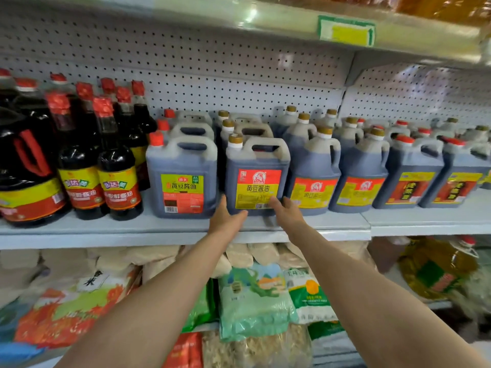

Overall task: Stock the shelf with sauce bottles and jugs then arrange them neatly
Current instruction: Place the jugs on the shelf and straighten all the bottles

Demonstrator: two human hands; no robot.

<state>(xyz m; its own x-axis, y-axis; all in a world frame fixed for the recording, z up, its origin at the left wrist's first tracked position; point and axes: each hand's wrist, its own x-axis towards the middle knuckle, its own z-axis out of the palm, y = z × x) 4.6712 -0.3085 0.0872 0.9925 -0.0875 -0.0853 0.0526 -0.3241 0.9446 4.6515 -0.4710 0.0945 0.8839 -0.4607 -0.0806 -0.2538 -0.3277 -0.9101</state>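
A dark sauce jug (256, 166) with a gold cap and a red-and-yellow label stands at the front of the grey shelf (186, 229). My left hand (225, 217) touches its lower left corner with straight fingers. My right hand (285, 211) touches its lower right corner, fingers straight against the label. More jugs of the same kind stand behind it and to its right (313, 171). A red-capped jug with a green label (182, 173) stands just to its left. Tall dark bottles (117, 160) with red caps fill the left of the shelf.
Red-capped jugs (409, 171) line the shelf's right part. A big dark jug with a red handle (26, 166) is at the far left. Bags of rice and grain (252, 296) lie on the shelf below, with a yellow oil jug (438, 269) at lower right. An upper shelf edge (345, 30) hangs overhead.
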